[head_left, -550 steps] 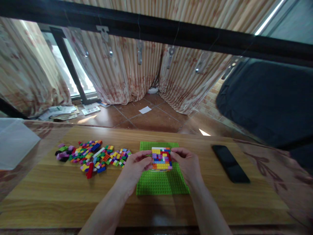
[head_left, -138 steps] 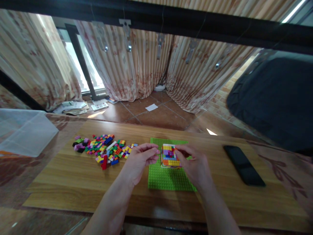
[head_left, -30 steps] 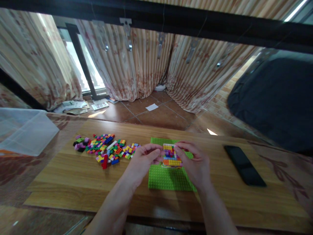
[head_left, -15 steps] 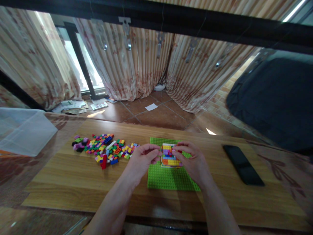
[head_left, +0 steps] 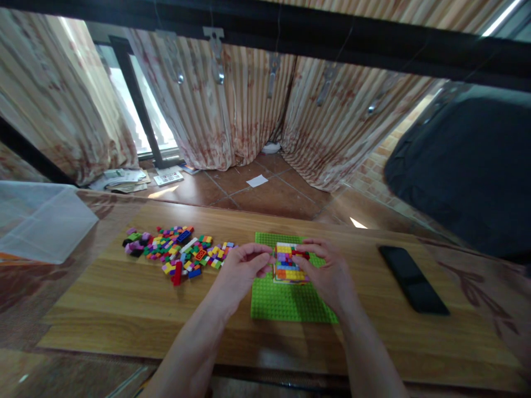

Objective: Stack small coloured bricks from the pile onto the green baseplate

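A block build of coloured toy bricks, with white, yellow, purple, blue and orange rows, sits on a green baseplate. My right hand reaches over its right side. Between that thumb and fingers shows a red brick, at the top of the build. At the build's left edge is my left hand, thumb and fingertips pinched together. Whatever those fingertips hold, if anything, is too small to make out.
Loose coloured bricks lie in a pile left of the baseplate on the wooden board. A black phone rests at the right. A clear plastic bin stands at far left. A dark bar crosses above.
My right thumb and fingers have shifted slightly on the build, and more of the red brick shows between them. My left hand has barely moved.
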The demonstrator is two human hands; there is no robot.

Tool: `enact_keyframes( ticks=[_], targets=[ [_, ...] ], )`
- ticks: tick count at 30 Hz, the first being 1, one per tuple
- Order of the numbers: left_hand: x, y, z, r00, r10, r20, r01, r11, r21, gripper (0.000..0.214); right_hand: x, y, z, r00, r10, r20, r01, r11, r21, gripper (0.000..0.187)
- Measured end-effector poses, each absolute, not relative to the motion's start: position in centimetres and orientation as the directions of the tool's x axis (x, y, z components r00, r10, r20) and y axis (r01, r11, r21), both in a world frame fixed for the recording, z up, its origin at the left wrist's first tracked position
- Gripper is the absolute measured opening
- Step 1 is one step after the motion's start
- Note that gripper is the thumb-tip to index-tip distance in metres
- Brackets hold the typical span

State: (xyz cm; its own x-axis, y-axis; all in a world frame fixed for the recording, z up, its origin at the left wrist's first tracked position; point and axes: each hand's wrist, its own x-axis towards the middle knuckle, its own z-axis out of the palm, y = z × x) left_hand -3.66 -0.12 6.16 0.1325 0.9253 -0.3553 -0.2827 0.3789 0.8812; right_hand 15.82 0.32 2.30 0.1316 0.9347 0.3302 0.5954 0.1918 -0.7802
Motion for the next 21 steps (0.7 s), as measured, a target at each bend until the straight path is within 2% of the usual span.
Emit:
enact_keyframes(
  ticks=[12, 16, 21],
  targets=[
    [-3.60, -0.10, 6.17, 0.125, 0.924, -0.361, -0.271, 0.382, 0.884, 0.019, 15.61, 0.63, 2.38, 0.159, 0.956, 0.247, 0.505, 0.137, -0.852, 0.021],
    [-3.59, -0.10, 6.22, 0.119, 0.924, -0.363, -0.267, 0.382, 0.885, 0.018, 15.52, 0.87, 2.00, 0.199, 0.971, 0.132, 0.431, 0.034, -0.901, 0.025],
    [-3.65, -0.23, 6.22, 0.122, 0.924, -0.363, -0.267, 0.383, 0.884, 0.019, 15.13, 0.85, 2.06, 0.241, 0.970, -0.031, 0.259, -0.095, -0.961, 0.034]
  ],
)
